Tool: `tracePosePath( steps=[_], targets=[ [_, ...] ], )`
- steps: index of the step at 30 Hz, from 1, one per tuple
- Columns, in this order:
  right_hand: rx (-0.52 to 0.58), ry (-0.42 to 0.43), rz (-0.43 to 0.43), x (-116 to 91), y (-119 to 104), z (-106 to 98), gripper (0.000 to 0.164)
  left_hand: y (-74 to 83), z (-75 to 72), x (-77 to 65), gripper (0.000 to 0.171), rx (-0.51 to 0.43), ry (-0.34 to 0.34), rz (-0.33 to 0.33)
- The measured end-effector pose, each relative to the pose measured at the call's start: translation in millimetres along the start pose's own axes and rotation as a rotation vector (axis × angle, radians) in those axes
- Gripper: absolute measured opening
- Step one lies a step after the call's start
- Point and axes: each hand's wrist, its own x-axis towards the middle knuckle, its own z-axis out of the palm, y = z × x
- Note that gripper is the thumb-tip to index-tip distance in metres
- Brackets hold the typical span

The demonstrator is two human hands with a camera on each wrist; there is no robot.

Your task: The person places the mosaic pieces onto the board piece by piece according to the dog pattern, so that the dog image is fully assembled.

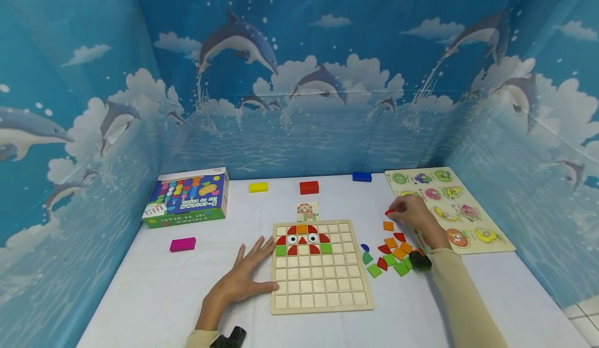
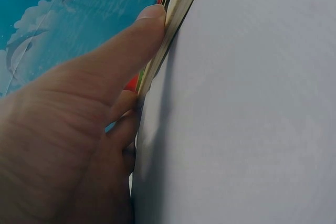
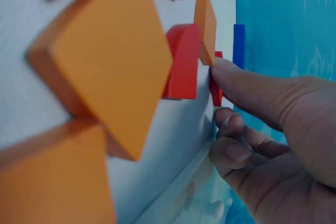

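Note:
My right hand pinches a small red block piece between thumb and fingers, beyond the loose pieces at the board's right. The wooden grid board lies in front of me. Its upper rows hold red, orange and green pieces and two round eye pieces, laid out like a face. My left hand has its fingers spread, with thumb and fingertips against the board's left edge; the left wrist view shows the thumb on that edge. An orange square lies just below the pinched piece.
Loose green, orange, red and blue pieces lie right of the board. A small pattern card sits behind it. A fruit puzzle board lies at right, a bead-set box at left. Yellow, red, blue and magenta blocks stand around.

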Motion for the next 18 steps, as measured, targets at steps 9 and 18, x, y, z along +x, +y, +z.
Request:
tracePosePath(
  steps=[9, 18],
  targets=[
    [0.01, 0.015, -0.023, -1, -2, 2, 0.017, 1.7, 0.8, 1.2, 0.104, 0.007, 0.0, -0.03],
    [0.103, 0.067, -0.169, -16, -28, 13, 0.009, 2.0, 0.0, -0.4, 0.104, -0.004, -0.004, -0.036]
  ],
)
